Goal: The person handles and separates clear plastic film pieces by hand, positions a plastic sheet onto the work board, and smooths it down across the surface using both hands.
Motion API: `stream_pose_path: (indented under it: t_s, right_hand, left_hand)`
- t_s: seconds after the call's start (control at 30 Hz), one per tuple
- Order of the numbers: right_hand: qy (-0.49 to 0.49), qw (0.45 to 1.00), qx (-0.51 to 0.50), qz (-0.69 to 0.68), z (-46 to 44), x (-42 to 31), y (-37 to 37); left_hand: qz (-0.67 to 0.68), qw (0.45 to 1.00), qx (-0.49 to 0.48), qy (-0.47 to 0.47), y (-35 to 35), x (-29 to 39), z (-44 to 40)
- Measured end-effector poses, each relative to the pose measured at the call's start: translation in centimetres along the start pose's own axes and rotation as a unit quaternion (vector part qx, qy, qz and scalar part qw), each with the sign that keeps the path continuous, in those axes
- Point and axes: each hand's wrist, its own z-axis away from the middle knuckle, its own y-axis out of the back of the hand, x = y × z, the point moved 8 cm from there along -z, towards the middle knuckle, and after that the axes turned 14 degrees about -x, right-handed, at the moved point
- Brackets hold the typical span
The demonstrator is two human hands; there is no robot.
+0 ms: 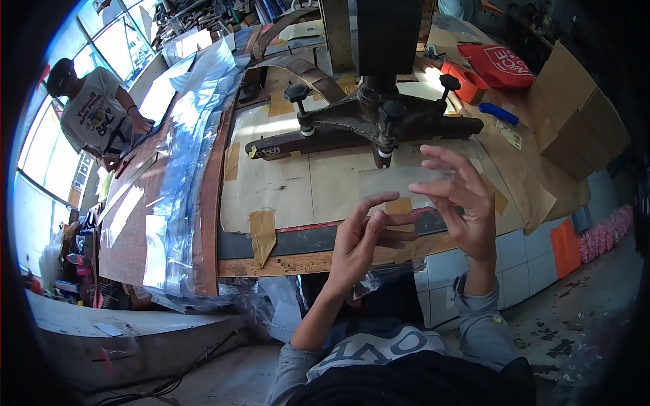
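My left hand (362, 242) is raised over the front edge of the workbench, fingers stretched out and apart, with nothing visible in it. To its right and a little higher, my right hand (460, 199) is also open, its fingers curved and spread. Between and beyond my fingertips is a clear plastic piece (386, 181); I cannot tell whether the right fingertips touch it. Past both hands, a heavy press head (379, 122) with black knobs and a long metal bar stands over the pale work surface (271, 196).
Brown tape (263, 237) covers part of the bench's front edge. Long clear plastic sheets (196, 149) lie to the left, where another person (98, 111) works. At the right are a blue-handled tool (499, 114), a red bag (497, 65) and an open cardboard box (575, 108).
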Motion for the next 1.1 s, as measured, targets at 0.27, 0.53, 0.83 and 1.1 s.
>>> stream_pose_path:
  t_s: [0.27, 0.53, 0.83, 1.1]
  right_hand:
    - [-0.057, 0.998, -0.02, -0.031, 0.7, 0.7, -1.2]
    - [-0.012, 0.99, -0.024, -0.136, 0.4, -0.1, -2.4]
    - [-0.135, 0.943, 0.12, -0.278, 2.1, 2.7, -2.7]
    - [-0.128, 0.948, 0.138, -0.255, 2.0, 3.8, -3.6]
  left_hand:
    - [-0.024, 0.997, 0.014, -0.074, 1.0, 2.6, 0.8]
    - [-0.07, 0.991, 0.102, -0.051, 2.9, 3.7, 0.7]
    - [-0.046, 0.996, 0.054, -0.049, 2.3, 3.8, 0.7]
    - [-0.042, 0.991, 0.124, -0.026, 4.2, 3.5, 2.9]
